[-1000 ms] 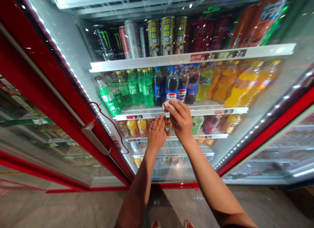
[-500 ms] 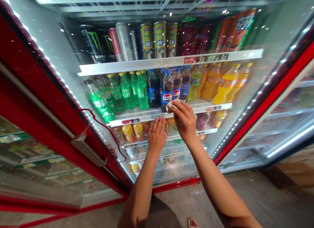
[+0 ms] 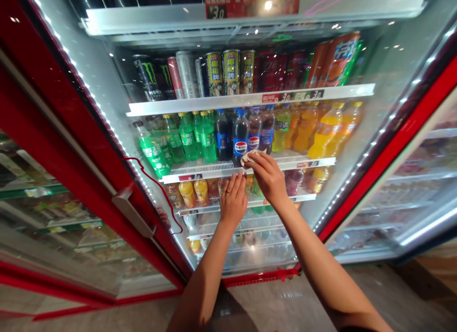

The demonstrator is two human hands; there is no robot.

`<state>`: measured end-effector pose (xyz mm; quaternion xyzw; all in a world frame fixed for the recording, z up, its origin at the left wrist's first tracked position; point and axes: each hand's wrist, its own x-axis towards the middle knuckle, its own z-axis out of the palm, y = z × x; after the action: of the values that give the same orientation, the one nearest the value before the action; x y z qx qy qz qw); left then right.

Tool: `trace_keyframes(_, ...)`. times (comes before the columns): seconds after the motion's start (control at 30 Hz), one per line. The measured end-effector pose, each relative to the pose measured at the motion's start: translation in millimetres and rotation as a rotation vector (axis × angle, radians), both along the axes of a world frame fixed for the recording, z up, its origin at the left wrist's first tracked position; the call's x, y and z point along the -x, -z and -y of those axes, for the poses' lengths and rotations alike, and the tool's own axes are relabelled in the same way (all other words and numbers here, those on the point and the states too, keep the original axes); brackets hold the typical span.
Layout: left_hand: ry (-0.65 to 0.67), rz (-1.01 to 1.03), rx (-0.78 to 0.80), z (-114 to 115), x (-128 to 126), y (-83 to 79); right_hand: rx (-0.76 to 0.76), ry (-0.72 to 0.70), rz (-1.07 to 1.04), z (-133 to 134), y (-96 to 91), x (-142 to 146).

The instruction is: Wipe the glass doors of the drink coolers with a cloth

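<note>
**Q:** Legend for this view: what does my right hand hold?

**A:** My right hand is closed in a pinch on a crumpled beige cloth, thumb and fingers gathered around it. The cloth lies just above the front of the white shelf rail, touching the base of a Pepsi bottle.

**Q:** And my left hand?

**A:** I hold it open, with the fingers extended and together and a ring on one finger. My fingertips touch the lower edge of the white shelf rail, just left of my right hand. Nothing is gripped.

**Q:** What stands around the hands?

**A:** Directly behind the white shelf rail stand rows of bottled drinks. A tilted green Sprite bottle lies at its left end, and orange drink bottles stand towards its right end. Below the rail, small bottles with yellow contents sit on the next shelf, partly behind my left hand. Above the rail, on the next shelf up, stands a row of cans, including a black Monster can. Left of the rail is the red door frame with its metal handle.
</note>
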<state>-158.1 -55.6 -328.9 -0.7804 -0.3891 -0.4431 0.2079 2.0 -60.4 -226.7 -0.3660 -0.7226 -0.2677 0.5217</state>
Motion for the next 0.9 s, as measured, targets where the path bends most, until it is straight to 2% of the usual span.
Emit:
trace_keyframes(0.13,-0.062,-0.005,0.072,-3,-15,-0.6,-0.040,0.033,-0.085,-1,-5.9,-25)
trace_keyframes(0.2,-0.112,-0.008,0.080,-6,-20,1.1,-0.082,0.039,-0.153,-5,-14.9,-27)
trace_keyframes(0.3,-0.173,-0.056,0.060,-10,-20,5.5,-0.124,-0.023,-0.167,-12,-21.8,-18)
trace_keyframes(0.4,-0.227,-0.120,0.042,-14,-18,9.6,-0.070,-0.104,-0.036,-13,-14.7,-14)
trace_keyframes(0.53,-0.301,-0.133,0.049,-20,-19,13.8,-0.049,-0.106,0.039,-9,-1.2,-32)
trace_keyframes(0.63,-0.307,-0.103,0.034,-23,-20,16.2,-0.096,-0.088,-0.037,-10,-3.7,-47)
trace_keyframes(0.73,-0.304,-0.083,0.040,-23,-19,19.0,-0.108,-0.097,-0.089,-13,-11.7,-50)
trace_keyframes(0.9,-0.333,-0.043,-0.024,-25,-19,25.8,0.026,-0.169,0.047,-12,-9.4,-49)
